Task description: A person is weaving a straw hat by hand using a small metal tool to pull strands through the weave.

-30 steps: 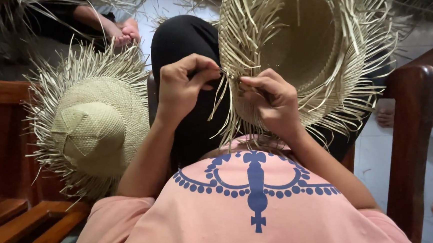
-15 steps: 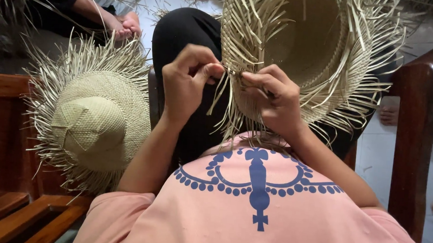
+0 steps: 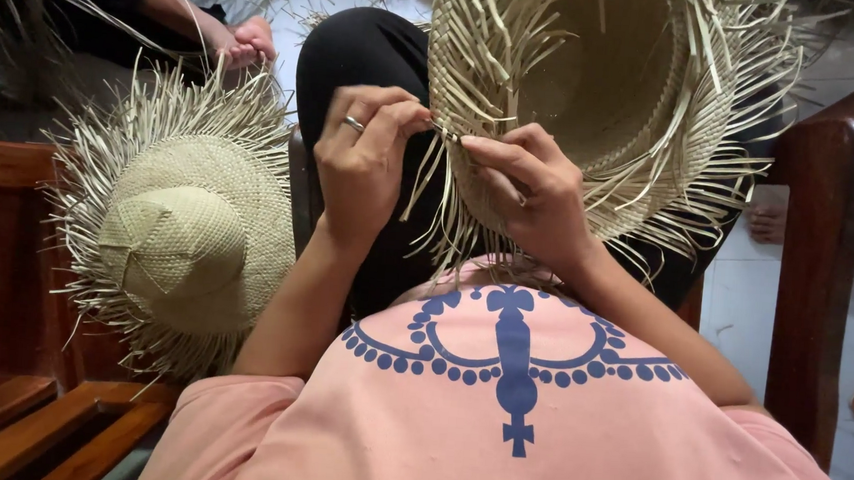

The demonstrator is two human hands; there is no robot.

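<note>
While right hand [image 3: 529, 192] grips upturned hat [image 3: 593, 102], hollow crown bare, left hand [image 3: 363, 157] fingers pinch straw strand [image 3: 444, 130].

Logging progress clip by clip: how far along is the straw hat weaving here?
Done: the held hat has a woven crown and most of its brim. In hand: the left hand and right hand pinch strands at the brim edge. Left: loose straw ends still fringe the rim; the second hat beside is equally untrimmed.

shirt [image 3: 533, 444]: my pink tee, short sleeves, blue beaded-looking print on the front
left hand [image 3: 363, 162]: plain silver ring [image 3: 353, 124]
legs: black pants [image 3: 359, 58]
</note>
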